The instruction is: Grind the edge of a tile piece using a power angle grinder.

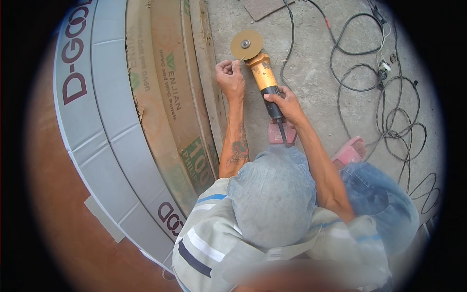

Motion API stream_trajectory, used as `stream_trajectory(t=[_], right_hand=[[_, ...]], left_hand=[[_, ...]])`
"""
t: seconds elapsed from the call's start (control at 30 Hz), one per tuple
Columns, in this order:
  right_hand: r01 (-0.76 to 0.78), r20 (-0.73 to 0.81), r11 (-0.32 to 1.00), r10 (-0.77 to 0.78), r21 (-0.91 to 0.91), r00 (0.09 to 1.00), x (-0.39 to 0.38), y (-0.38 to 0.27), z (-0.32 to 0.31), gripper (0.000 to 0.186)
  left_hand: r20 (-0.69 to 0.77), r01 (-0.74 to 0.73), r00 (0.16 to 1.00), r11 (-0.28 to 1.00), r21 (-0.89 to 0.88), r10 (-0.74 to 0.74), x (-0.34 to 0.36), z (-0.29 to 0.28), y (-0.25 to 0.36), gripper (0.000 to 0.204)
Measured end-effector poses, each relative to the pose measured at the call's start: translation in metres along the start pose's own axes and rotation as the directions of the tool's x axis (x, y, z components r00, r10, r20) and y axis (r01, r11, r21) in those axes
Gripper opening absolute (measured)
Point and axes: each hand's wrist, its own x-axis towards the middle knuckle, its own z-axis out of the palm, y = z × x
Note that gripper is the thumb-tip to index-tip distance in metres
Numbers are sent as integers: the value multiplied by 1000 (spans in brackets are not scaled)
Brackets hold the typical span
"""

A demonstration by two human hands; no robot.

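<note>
An angle grinder with a yellow and black body points away from me over the concrete floor. My right hand is wrapped round its black rear handle. A flat tan disc, fixed by a nut in its middle, faces up at the grinder's far end. Close to the near left edge of the disc is my left hand, its fingers curled and the thumb pressed to them. Whatever lies between those fingertips, if anything, is too small to make out. A black power cord leaves the rear of the grinder toward me.
Long cardboard-wrapped panels and white panels with dark lettering lie along my left, beside a wooden board. Tangled cables and a plug connection spread over the concrete at right. My pink sandal is nearby.
</note>
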Motion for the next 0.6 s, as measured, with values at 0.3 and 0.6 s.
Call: stream_trajectory(t=[0.3,0.6], right_hand=[[0,5,1000,0,-1,1000,1,1,-1,80],[-25,-1,1000,25,-10,1000,-4,-4,0,81]], left_hand=[[-12,-3,1000,1000,-31,2,-1,-1,2,28],[3,-23,1000,999,-26,23,-2,-2,3,29]])
